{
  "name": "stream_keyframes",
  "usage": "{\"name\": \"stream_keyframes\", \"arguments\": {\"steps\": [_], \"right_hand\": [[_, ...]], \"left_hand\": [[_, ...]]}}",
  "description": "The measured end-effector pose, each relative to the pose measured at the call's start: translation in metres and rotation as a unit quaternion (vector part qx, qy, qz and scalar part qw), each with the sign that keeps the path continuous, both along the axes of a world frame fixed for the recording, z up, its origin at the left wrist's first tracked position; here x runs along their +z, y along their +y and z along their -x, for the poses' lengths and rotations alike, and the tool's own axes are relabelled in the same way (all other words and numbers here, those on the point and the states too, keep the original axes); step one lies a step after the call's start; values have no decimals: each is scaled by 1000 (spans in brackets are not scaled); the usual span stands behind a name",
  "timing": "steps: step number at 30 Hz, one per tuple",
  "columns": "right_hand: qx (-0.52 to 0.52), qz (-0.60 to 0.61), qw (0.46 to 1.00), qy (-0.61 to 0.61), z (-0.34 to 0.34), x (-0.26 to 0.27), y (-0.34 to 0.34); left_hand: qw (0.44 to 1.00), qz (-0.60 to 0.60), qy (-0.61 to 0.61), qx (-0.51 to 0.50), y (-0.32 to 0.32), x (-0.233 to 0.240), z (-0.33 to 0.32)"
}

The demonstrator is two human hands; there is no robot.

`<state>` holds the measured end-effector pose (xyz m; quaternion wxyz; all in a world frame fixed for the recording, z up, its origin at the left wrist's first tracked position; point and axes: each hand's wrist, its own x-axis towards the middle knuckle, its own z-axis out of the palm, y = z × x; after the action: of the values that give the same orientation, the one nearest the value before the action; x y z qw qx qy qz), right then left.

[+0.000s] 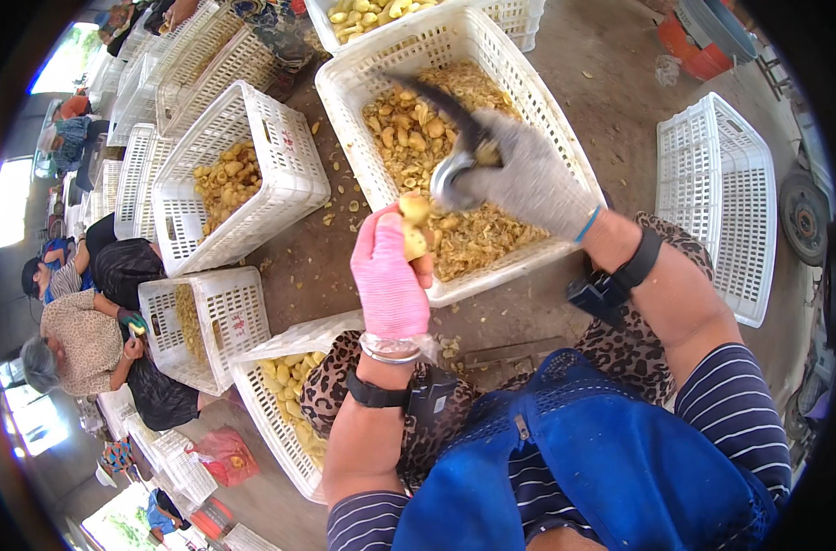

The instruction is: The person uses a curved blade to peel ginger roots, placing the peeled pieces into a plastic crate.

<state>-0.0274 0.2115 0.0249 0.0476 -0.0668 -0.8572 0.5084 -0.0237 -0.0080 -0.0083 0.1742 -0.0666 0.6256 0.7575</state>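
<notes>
My left hand (393,275), in a pink knit glove with bare fingertips, grips a pale yellow, knobby root piece (414,237) that looks partly peeled. Just to its right, my right hand (538,175) wears a grey glove and is closed around a hand tool (452,113) with a curved dark blade. A round, shiny metal part (450,180) shows at the same hand; motion blur hides its exact form. Both hands are over a white perforated plastic crate (507,76), which holds brown knobby roots (408,134) and a heap of peelings (476,241).
By my left knee stands a crate (280,430) of peeled yellow roots. More crates (280,148) with roots stand to the left, where a seated person (80,337) works. At right are a white crate (718,206), a red-and-grey bucket (707,41) and a wheel (801,219). Scraps litter the floor.
</notes>
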Motion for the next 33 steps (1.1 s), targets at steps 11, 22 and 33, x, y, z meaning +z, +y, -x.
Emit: {"name": "stream_keyframes", "arguments": {"steps": [11,22,33], "right_hand": [[133,-156,972,118,-21,-17,-17],[208,-285,922,162,-20,-34,-14],[209,-324,905,180,-19,-35,-11]], "left_hand": [[950,-225,-203,77,-17,4,21],[927,-297,-204,105,-9,10,24],[931,-276,-211,113,-13,8,28]]}}
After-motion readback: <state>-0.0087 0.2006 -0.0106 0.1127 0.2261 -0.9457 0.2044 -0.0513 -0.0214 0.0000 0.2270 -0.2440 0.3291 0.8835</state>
